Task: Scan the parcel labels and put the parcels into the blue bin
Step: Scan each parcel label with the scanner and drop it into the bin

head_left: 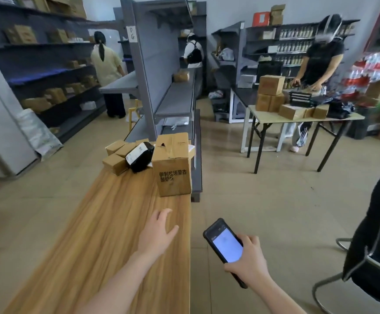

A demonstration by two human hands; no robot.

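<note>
Head view, left hand: my left hand (159, 230) is stretched forward low over the wooden surface (107, 223), fingers straight and spread, grip released and holding nothing. I cannot tell whether the palm touches the wood.

Head view, right hand: my right hand (248, 259) sits off the surface's right edge, grip grasping a handheld scanner (224, 244) with its lit screen turned up toward me.

Parcels: all lie at the far end of the surface. A tall carton (173, 164) stands at the right edge, a black bagged parcel (140, 156) sits just beside it on the left, and a cluster of small cartons (116, 157) lies left of that.

Deciding relation: the tall carton is straight ahead of my left hand, well apart from it along the surface's length. It stands on end with its long axis vertical. My left hand is the nearer of the 2, so I judge the pick is its job.

Labels: the black bagged parcel shows a white label facing up. The tall carton's near face shows only print, so it may need turning.

Containers: the blue bin is not in view. The tall carton is closed, its contents hidden.

Progress: judging by the pile, most scanning remains.
</note>
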